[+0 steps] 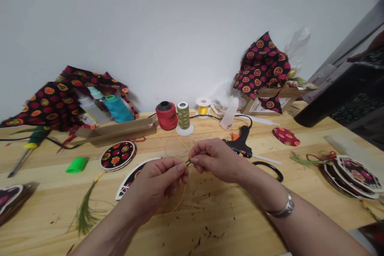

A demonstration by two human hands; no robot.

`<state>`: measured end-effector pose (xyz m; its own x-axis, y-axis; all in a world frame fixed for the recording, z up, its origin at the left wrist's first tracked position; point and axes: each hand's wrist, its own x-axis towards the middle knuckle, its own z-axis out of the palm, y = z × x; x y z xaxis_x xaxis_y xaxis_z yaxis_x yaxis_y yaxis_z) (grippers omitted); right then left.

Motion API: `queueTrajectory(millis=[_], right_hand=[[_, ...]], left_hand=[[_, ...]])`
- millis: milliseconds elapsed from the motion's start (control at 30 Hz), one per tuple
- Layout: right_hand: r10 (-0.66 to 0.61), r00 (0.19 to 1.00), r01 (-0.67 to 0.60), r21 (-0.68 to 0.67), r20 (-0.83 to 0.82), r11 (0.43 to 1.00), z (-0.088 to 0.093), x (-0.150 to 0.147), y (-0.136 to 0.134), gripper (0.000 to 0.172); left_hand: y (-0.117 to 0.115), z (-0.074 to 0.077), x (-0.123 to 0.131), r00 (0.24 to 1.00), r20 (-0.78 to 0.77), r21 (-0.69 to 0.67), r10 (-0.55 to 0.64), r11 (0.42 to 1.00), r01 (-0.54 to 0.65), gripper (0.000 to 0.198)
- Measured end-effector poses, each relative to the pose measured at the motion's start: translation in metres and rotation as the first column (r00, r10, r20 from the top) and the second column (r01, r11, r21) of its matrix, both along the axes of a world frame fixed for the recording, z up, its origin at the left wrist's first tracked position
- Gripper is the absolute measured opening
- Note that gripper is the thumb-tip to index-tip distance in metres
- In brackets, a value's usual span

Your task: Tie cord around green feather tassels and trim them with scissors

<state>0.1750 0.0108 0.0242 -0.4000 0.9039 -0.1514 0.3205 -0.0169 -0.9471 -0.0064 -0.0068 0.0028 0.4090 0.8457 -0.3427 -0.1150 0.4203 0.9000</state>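
Observation:
My left hand (165,175) is closed in a pinch, thumb against forefinger, on a thin yellow cord (183,195). My right hand (211,159) pinches the same cord right beside it, and the fingertips of both hands nearly meet. A small dark bit shows between them, too small to make out. One length of cord loops down below the hands; another rises behind them. Partly hidden behind my left hand lies a white-edged ornament with patterned fabric (132,178). Just beyond my right wrist rests a black glue gun (243,143).
Along the wall stand a red thread cone (167,117), a green thread spool (183,116) and a yellow cord spool (203,107). A round ornament (117,156) with a green tassel (85,212) lies left, near a screwdriver (28,148). Stacked ornaments (354,176) sit right.

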Motion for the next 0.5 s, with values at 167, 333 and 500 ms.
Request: queueTrajectory(millis=[167,333,500], right_hand=[[-0.002,1.000,0.002,-0.017,-0.002,1.000,0.001,-0.001,0.001,0.010],[-0.040,0.994,0.030,-0.100,-0.105,0.995,0.005,-0.001,0.003,0.007],[-0.122,0.952,0.094,-0.111,-0.282,0.989,0.018,-0.003,-0.003,0.029]], left_hand=[[0.000,0.000,0.000,1.000,0.017,0.003,0.002,1.000,-0.002,0.021],[0.002,0.001,-0.002,0.996,0.045,0.037,0.080,0.996,-0.081,0.021],[0.004,0.001,-0.004,0.978,0.126,0.057,0.165,0.983,-0.173,0.021]])
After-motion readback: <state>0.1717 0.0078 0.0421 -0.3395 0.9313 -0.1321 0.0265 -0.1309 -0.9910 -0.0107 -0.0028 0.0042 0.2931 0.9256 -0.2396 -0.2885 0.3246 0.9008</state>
